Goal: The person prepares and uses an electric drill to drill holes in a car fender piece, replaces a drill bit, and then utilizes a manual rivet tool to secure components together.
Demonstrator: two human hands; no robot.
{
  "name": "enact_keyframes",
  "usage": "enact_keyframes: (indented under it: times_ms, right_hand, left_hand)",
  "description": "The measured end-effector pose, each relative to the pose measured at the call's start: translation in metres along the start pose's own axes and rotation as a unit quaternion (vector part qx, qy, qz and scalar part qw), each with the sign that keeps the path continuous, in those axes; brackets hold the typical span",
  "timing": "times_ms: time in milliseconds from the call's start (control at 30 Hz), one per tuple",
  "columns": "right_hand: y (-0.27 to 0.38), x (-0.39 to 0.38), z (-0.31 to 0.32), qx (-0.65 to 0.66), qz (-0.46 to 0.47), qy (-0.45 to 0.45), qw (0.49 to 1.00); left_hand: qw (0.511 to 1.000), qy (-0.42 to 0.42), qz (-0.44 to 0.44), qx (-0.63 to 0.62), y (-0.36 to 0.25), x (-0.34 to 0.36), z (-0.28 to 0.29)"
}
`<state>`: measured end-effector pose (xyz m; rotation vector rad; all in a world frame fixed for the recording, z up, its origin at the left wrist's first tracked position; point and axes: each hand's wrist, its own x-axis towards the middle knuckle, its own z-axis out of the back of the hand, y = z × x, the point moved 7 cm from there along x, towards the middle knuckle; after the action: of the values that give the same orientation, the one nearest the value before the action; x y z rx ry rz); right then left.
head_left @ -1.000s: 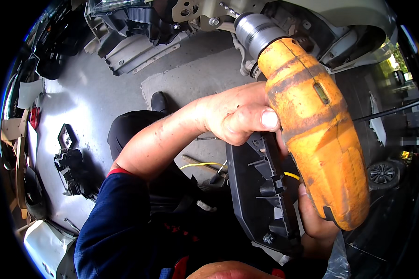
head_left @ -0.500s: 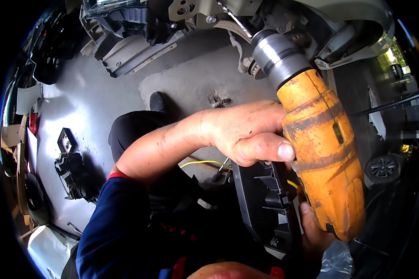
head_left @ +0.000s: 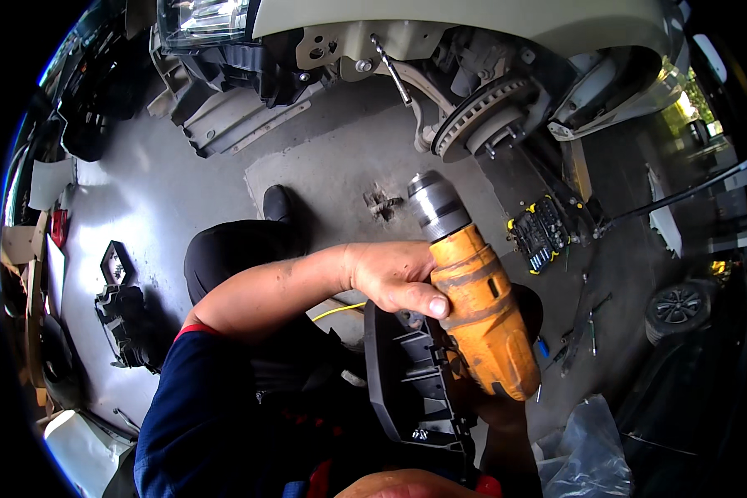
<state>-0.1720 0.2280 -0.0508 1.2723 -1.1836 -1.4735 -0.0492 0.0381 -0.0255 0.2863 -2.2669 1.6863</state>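
An orange cordless drill point(head_left: 483, 319), scuffed and dirty, hangs at the middle with its silver chuck point(head_left: 436, 204) pointing up and slightly left. My left hand point(head_left: 397, 278) grips the drill body from the left, thumb on its side and fingers hidden beneath. Under the rear of the drill, my right hand point(head_left: 471, 395) is in shadow at the handle, its fingers mostly hidden. A long twist drill bit point(head_left: 390, 70) sticks out of the pale metal bracket point(head_left: 336, 51) on the car's front, apart from the chuck. No bit shows in the chuck.
A brake disc point(head_left: 480, 120) and fender lie beyond the drill. To the right are an open tool set point(head_left: 538, 234), loose tools and a wheel point(head_left: 679, 309). A black plastic part point(head_left: 407, 373) is below my left hand. Car parts point(head_left: 124, 324) lie on the left floor.
The drill has moved down, left and away from the bracket, held by my hands. Its chuck has come away from the bit, which stays in the bracket. More of the brake disc shows.
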Motion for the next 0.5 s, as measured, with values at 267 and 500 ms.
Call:
enact_keyframes:
  times_ms: [267, 500]
  right_hand:
    - [0.02, 0.03, -0.038, -0.213, 0.102, 0.264, 0.935]
    - [0.137, 0.152, -0.026, -0.134, 0.168, 0.059, 0.975]
  left_hand:
    - [0.992, -0.101, 0.074, 0.011, 0.053, -0.078, 0.003]
    - [0.97, -0.204, 0.126, -0.051, 0.06, -0.137, 0.001]
